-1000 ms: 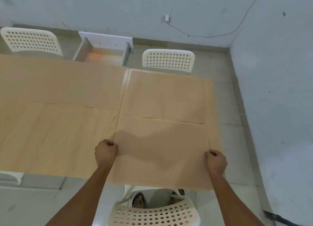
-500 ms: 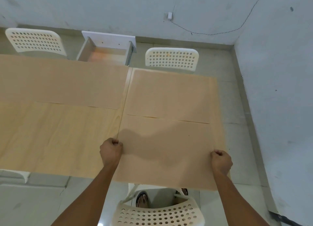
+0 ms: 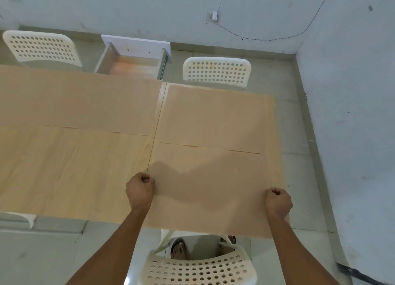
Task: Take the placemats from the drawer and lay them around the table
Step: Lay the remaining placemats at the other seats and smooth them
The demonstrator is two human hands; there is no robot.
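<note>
A large tan placemat [image 3: 209, 186] lies over the near right part of the light wooden table [image 3: 74, 169], its near edge hanging past the table's front. My left hand [image 3: 140, 190] grips its left edge and my right hand [image 3: 277, 201] grips its right edge, both fists closed. A second placemat [image 3: 213, 116] lies flat behind it at the far right. A third placemat [image 3: 79, 101] covers the far left side. The white drawer [image 3: 132, 60] stands pulled open beyond the table's far edge, its floor bare.
White perforated chairs stand at the far left [image 3: 40, 47], far right [image 3: 215, 71] and directly below me [image 3: 198, 267]. My sandalled feet show under the near chair. A grey wall [image 3: 352, 113] runs close along the right side.
The held placemat has slid a little away from me across the table with both hands, closing up to the far right placemat's near edge. Both grips are unchanged.
</note>
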